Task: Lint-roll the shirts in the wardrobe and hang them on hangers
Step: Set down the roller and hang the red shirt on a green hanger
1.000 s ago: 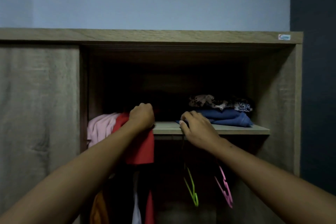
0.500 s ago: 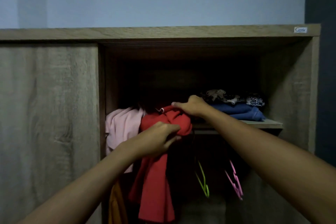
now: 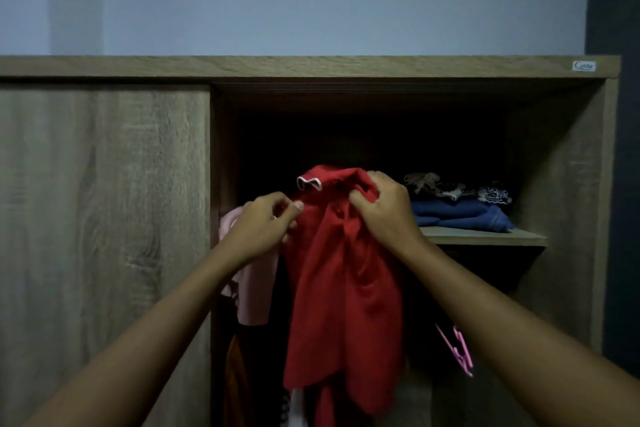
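Observation:
A red shirt (image 3: pixel 343 274) with white trim hangs down in front of the open wardrobe, held up by both my hands. My right hand (image 3: pixel 384 210) grips a bunch of its fabric near the collar. My left hand (image 3: pixel 265 224) pinches the shirt's left edge at about the same height. A pink shirt (image 3: pixel 247 288) droops off the shelf just behind my left hand. A pink hanger (image 3: pixel 457 350) shows in the dark lower section to the right of the red shirt.
On the wooden shelf (image 3: pixel 485 236) lie a folded blue garment (image 3: pixel 460 217) and patterned clothes (image 3: pixel 453 189) on top. The wardrobe's sliding door (image 3: pixel 104 218) covers the left half. Orange and white clothes (image 3: pixel 235 381) hang below.
The red shirt has come off the shelf and now hangs free and higher. My right hand went from the shelf edge to the shirt's collar, and my left hand moved to its left edge.

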{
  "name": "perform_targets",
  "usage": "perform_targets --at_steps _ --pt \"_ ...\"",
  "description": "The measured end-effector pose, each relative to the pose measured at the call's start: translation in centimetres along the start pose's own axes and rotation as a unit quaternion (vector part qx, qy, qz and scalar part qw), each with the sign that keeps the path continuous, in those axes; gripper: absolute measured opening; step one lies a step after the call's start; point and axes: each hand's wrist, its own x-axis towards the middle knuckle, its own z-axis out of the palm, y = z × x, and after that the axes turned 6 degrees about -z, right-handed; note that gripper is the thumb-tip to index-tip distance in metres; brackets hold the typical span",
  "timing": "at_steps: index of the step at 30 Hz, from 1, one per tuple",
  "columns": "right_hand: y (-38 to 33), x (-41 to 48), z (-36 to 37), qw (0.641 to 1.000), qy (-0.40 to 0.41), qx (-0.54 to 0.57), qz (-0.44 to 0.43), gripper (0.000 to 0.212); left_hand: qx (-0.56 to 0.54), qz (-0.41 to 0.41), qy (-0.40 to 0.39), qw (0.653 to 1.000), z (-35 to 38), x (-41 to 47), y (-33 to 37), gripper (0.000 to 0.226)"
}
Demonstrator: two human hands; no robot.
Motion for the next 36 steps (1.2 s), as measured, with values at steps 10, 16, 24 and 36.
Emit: perform_targets --at_steps 10,16,24,36 --pt "1.5 -9.5 0.5 0.979 -0.196 -0.02 -0.047 0.032 0.148 -0.065 -0.016 0.987 4.2 0.4 1.7 0.073" --pt "2.9 -9.3 -1.6 0.931 -0.338 0.09 0.106 0.036 0.206 0.037 -0.026 0.978 5.3 0.6 1.6 0.032" --pt "2.7 -6.7 -2.4 0.867 -0.126 0.269 0.4 0.056 0.174 0.242 -0.243 0.923 5.5 -5.9 0.8 0.023" --pt "0.0 -7.9 -0.5 0.924 -0.069 0.24 0.29 0.025 0.056 0.09 -0.254 0.961 0.0 -8.3 2.5 0.04"
